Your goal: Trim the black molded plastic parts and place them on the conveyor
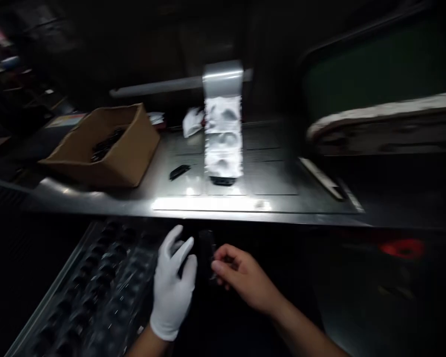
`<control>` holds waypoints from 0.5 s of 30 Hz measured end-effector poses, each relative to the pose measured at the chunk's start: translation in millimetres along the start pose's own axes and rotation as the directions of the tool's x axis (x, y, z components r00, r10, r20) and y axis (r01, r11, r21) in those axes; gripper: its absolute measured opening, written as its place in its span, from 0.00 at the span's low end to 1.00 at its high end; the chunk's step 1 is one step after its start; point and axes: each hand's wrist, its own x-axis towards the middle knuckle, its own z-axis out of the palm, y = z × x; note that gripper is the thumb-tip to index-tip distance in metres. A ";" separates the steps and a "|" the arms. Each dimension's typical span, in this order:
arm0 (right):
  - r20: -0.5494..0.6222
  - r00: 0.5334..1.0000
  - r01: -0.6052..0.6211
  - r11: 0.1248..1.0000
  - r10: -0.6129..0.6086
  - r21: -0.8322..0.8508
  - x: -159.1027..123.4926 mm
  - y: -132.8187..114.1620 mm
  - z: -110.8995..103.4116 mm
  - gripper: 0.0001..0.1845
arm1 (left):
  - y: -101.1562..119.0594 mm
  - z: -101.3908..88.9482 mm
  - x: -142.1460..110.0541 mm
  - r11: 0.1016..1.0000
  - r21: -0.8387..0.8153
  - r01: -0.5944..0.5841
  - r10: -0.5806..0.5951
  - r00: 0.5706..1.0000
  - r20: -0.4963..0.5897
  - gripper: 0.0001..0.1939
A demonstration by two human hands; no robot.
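Your R hand [241,277], bare, is closed in a fingertip pinch; your L hand [174,285], white-gloved, has its fingers spread, nothing in them that shows; past both, the metal bench [275,183] runs across at 12 o'clock; the pocketed tray [113,310], prob. clear plastic, sits at 9 o'clock of the L, dark parts in some pockets, the rest too dim to tell; the cardboard box [137,158] is on the bench at 11 o'clock from the L, w/ dark bits [109,144] inside; the white strip [223,134] is at 12 o'clock from btwn your hands, its near end at a dark item [223,181].

Dark piece [207,243] is what the R pinches; it lies btwn your hands, 10 o'clock from the R, 2 o'clock from the L; long axis approx. 12-to-6; R is nearer, touching it, L fingertips just beside but apart; outline's blurred; loose dark part [179,171] is on the bench, 12 o'clock from the L, axis approx. 2-to-8.
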 end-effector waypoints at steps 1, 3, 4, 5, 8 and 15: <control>0.023 1.000 -0.001 0.993 0.004 -0.116 4.1 5.2 1.0 0.21 | -6.1 -4.1 -8.9 0.985 -0.073 0.157 -0.154 0.987 0.041 0.20; 0.101 0.995 0.019 0.935 0.018 -0.354 14.6 17.9 6.7 0.17 | -18.4 -11.7 -24.1 0.923 -0.122 0.364 -0.347 0.927 0.139 0.12; 0.146 0.989 0.033 0.892 0.037 -0.450 19.9 25.2 11.1 0.17 | -25.8 -15.9 -30.3 0.897 -0.123 0.426 -0.405 0.900 0.163 0.08; 0.186 0.980 0.043 0.851 0.065 -0.523 24.6 33.1 15.8 0.17 | -34.5 -21.1 -35.7 0.865 -0.134 0.484 -0.462 0.871 0.167 0.09; 0.215 0.968 0.043 0.761 0.129 -0.647 33.4 56.7 23.8 0.19 | -72.3 -48.3 -49.4 0.758 -0.187 0.625 -0.623 0.779 0.075 0.16; 0.128 0.975 -0.001 0.576 0.182 -0.817 45.6 80.3 -3.8 0.25 | -181.0 -131.4 -53.0 0.576 -0.306 0.758 -0.815 0.500 -0.295 0.16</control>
